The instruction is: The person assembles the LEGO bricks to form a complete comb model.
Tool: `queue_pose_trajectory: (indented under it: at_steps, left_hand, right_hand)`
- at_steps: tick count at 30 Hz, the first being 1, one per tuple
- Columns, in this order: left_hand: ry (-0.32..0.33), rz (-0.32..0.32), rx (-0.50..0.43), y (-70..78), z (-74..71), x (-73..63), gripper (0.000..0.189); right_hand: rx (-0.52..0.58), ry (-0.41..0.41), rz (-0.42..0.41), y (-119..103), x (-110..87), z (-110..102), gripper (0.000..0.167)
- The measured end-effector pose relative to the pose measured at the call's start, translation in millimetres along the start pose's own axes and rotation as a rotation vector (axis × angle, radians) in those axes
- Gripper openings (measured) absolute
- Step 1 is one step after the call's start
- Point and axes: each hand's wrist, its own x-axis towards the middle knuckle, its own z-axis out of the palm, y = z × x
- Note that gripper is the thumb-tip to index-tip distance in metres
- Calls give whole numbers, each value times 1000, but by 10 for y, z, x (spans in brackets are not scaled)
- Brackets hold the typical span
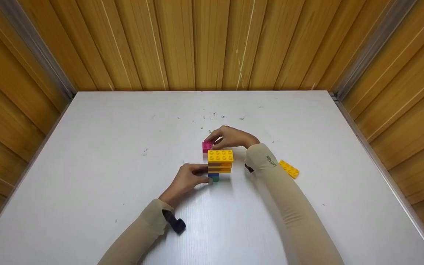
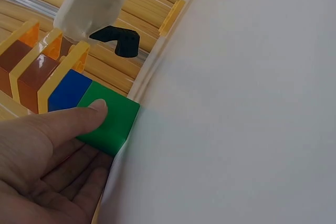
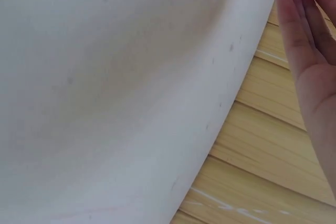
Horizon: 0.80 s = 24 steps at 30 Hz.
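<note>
A stack of toy building bricks [image 1: 220, 156] stands on the white table, topped by a yellow eight-stud plate. In the left wrist view it runs from a green brick [image 2: 116, 120] at the base through a blue brick [image 2: 70, 91] to yellow plates alternating with brown bricks [image 2: 38, 74]. My left hand [image 1: 189, 179] grips the stack low down, its thumb across the green brick and its other fingers behind. Just beyond the stack, my right hand [image 1: 234, 137] pinches a pink brick [image 1: 207, 146] between thumb and fingers. Only part of that brick shows in the right wrist view.
A loose yellow plate [image 1: 289, 169] lies on the white table [image 1: 87, 176] beside my right sleeve. Wood-patterned walls [image 1: 212, 44] rise behind the table and along both sides. Small dark marks dot the tabletop beyond my right hand.
</note>
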Motion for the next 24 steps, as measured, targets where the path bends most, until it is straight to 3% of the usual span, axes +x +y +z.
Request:
queue_pose_trajectory:
  at_steps: [6, 14, 24]
  left_hand:
    - [-1, -2, -7, -9, 1, 7, 46]
    - [5, -61, -51, -5, 1, -13, 48]
    - [12, -43, -54, -25, 26, -4, 48]
  right_hand:
    - [55, 26, 33, -6, -133, -100, 39]
    - [69, 51, 31, -89, -286, -223, 39]
    - [64, 86, -11, -197, -453, -307, 38]
